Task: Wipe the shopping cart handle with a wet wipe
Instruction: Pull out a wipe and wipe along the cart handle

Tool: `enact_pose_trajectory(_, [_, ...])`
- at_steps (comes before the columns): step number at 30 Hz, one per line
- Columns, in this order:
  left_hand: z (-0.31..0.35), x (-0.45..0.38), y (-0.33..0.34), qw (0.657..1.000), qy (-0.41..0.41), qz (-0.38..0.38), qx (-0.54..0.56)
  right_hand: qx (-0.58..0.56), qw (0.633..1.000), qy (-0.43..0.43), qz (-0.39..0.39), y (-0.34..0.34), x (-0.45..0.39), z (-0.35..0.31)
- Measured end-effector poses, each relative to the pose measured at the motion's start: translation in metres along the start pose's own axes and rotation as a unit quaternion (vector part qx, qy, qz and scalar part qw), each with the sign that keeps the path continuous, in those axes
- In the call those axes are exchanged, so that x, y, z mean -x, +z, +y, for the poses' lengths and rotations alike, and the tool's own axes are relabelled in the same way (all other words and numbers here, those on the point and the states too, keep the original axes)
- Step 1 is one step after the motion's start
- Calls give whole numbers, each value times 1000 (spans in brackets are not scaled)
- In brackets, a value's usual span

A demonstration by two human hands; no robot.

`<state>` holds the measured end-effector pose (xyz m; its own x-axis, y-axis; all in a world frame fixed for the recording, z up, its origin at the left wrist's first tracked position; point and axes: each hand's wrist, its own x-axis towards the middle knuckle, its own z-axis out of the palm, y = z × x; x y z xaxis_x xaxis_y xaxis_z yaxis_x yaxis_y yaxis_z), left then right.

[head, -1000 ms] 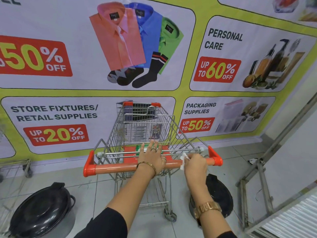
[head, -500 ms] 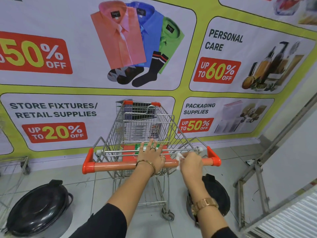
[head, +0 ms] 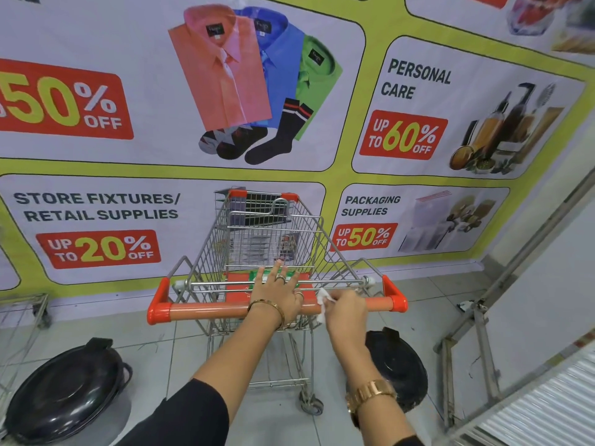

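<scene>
Wiping: right hand (head: 346, 312) curled round white wet wipe (head: 323, 300), pressed on orange cart handle (head: 209, 310), right of centre.
Left hand (head: 283, 292): fingers spread straight, palm resting on handle mid-bar, just beside the wipe.
Cart (head: 267, 239): wire basket, facing far wall banner (head: 96, 207).
Floor: black lids (head: 64, 391) near left and right.
</scene>
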<state>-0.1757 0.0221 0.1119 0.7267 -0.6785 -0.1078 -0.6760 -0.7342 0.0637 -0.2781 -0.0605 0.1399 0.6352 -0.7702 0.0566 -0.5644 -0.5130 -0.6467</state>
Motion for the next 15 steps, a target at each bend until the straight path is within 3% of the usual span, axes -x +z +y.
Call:
enact_pose_trajectory(4, [-5, 2, -2, 1000, -4, 0, -1, 3, 1000, -2, -11, -7, -7, 6])
enact_pose_trajectory(9, [0, 3, -3, 1000, -4, -5, 0, 23, 998, 42, 36, -21, -21, 23])
enact_pose_trajectory(11, [2, 2, -2, 1000, -4, -7, -4, 22, 998, 29, 45, -15, -14, 14])
enact_pose_trajectory(15, [3, 2, -2, 1000, -5, -4, 1, 4, 999, -37, -10, 4, 1, 0])
